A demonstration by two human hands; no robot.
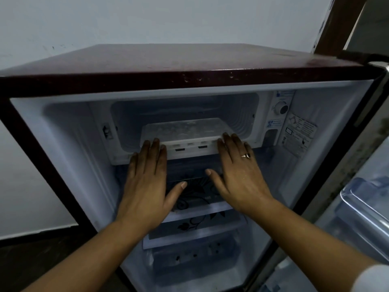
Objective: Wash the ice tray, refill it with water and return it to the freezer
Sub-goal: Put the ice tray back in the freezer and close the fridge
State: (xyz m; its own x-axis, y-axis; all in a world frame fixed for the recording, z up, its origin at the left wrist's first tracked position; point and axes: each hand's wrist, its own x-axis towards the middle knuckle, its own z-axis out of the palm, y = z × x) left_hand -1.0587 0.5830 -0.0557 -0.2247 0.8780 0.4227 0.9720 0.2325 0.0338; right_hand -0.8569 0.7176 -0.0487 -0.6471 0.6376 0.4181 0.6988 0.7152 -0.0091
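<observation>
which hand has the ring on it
The right hand: it wears a ring on one finger, while the left hand has bare fingers.

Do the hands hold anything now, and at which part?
Nothing is gripped: the left hand and right hand press straight fingers on the front rim of the ice tray.

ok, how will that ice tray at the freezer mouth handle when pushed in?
Probably stiff: the ice tray looks like moulded white plastic with a straight front rim. It likely slides easily on the smooth freezer compartment floor. Contents are unclear; if filled, a jerk could slosh it, so the left hand and right hand at its corners help.
</observation>
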